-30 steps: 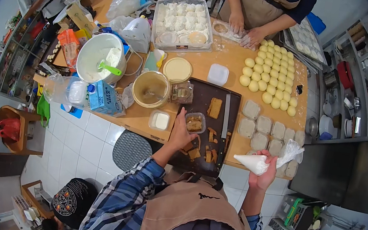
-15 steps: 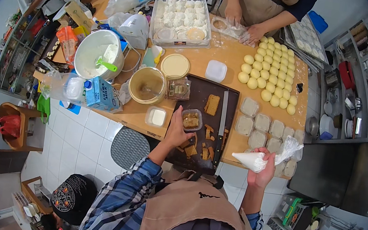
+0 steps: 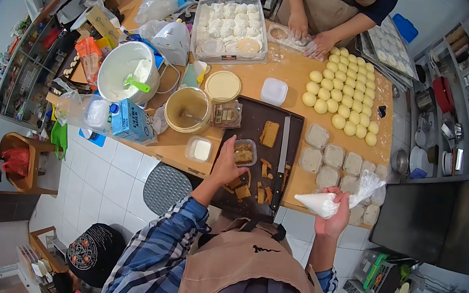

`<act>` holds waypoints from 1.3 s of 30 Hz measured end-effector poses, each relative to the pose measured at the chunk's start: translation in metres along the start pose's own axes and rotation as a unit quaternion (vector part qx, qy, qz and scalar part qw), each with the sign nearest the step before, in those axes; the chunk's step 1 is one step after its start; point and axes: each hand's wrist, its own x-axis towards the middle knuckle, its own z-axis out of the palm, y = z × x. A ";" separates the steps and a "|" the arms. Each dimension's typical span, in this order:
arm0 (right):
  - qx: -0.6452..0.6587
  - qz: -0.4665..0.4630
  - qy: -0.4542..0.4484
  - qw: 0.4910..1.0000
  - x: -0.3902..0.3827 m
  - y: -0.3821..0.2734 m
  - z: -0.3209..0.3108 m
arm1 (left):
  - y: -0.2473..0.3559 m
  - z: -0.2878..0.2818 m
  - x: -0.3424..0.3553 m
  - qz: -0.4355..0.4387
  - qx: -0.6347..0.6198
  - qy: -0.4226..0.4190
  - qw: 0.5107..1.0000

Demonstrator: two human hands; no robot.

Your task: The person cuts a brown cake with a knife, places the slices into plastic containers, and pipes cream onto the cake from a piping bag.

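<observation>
My right hand (image 3: 333, 211) is closed round a clear piping bag (image 3: 318, 204) filled with white cream, its tip pointing left above the table's front edge. Beside a small clear plastic tub (image 3: 255, 148) holding brown cake pieces, my left hand (image 3: 227, 166) has its fingers spread at the tub's left side; whether they touch it I cannot tell. The tub sits on a dark tray (image 3: 251, 110). On that tray also lie a slab of brown cake (image 3: 269, 134), cut cake scraps (image 3: 243, 192) and a long knife (image 3: 283, 153).
Lidded small tubs (image 3: 334, 156) stand right of the tray, rows of pale dough balls (image 3: 348, 96) behind them. Left are an open cream-coloured tub (image 3: 187, 111), a white mixing bowl (image 3: 111, 71) and a blue carton (image 3: 129, 121). A co-worker's hands (image 3: 318, 43) work floury dough across the table.
My hands, the piping bag and the tub of cake stay nearly still. Across the table, the co-worker's hands have shifted slightly over the dough.
</observation>
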 end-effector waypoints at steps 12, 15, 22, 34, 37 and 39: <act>-0.074 -0.045 -0.070 0.994 -0.007 -0.014 0.018 | 0.061 -0.024 -0.011 -0.018 -0.093 0.025 0.995; -0.094 -0.101 -0.095 0.986 -0.012 -0.021 0.044 | 0.095 -0.039 -0.025 0.004 -0.206 -0.004 0.979; -0.131 -0.196 -0.222 0.946 -0.029 -0.021 0.089 | 0.126 -0.028 -0.048 0.052 -0.357 -0.021 0.933; -0.235 -0.284 -0.263 0.892 -0.047 -0.019 0.101 | 0.145 -0.038 -0.057 0.130 -0.247 0.017 0.960; -0.251 -0.309 -0.272 0.876 -0.049 -0.021 0.103 | 0.147 -0.040 -0.057 0.129 -0.248 0.014 0.960; -0.262 -0.309 -0.268 0.874 -0.051 -0.023 0.104 | 0.147 -0.040 -0.057 0.122 -0.254 0.012 0.959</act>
